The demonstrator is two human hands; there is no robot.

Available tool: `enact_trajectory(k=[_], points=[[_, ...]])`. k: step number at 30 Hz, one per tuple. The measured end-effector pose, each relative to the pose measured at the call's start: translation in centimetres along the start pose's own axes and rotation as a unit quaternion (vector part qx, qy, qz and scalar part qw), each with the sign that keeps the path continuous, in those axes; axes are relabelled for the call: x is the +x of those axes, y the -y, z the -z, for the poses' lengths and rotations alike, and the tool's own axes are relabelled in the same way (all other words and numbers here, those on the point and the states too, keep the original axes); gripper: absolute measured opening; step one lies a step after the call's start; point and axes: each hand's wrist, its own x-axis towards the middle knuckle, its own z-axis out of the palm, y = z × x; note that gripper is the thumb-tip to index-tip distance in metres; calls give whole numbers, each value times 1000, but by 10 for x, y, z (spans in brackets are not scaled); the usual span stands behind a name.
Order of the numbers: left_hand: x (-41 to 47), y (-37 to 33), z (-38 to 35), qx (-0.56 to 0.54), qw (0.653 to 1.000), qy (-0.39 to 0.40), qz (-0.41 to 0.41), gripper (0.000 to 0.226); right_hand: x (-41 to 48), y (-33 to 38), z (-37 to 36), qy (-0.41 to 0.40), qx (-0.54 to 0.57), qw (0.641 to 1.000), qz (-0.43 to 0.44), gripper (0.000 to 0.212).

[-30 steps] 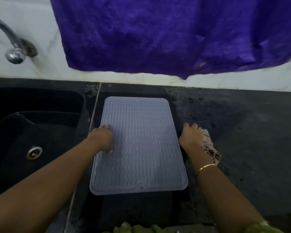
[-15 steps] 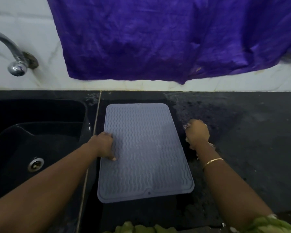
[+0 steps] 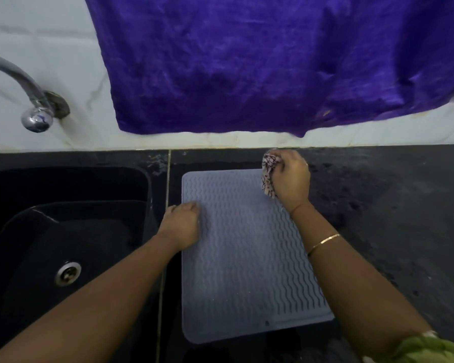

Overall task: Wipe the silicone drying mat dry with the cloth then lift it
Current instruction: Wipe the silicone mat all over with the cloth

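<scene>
Two jobs at once, with the wipe step in hand. Lower middle of the frame: silicone drying mat (image 3: 249,258) flat on the dark counter (image 3: 378,231). Middle left: left hand (image 3: 181,226), fingers curled, pressing its edge; hard to tell if pinching. Upper right corner of the mat: right hand (image 3: 288,179) bunched tight round the cloth (image 3: 269,176). Next, likely: drag cloth down the ridges.

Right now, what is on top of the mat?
The left hand rests on its left edge; the right hand holds the cloth at its far right corner. Beneath them is hidden.

L grip (image 3: 182,225), R grip (image 3: 288,178): fists
</scene>
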Motion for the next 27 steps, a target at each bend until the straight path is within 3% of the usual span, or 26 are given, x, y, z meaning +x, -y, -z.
enact_trajectory(k=[4,6,9,12,16,23,27], points=[[12,1,-18,-30,998,-6,47,59,16,9,-46,54,6,995,83,39],[18,1,-28,-40,998,2,56,63,15,6,-81,169,-49,981,79,45],[22,1,-39,-73,995,-21,63,67,-1,-9,-125,337,-192,922,4,61],[21,1,-51,-92,990,-79,67,62,-6,-19,-145,296,-284,912,32,55],[24,1,-55,-73,991,-99,54,62,13,8,-170,277,-272,922,0,46],[23,-1,-51,-54,991,-106,59,62,13,39,-192,330,-283,876,207,49],[23,-1,-51,-59,991,-103,61,61,37,-16,-156,293,-389,858,165,44]])
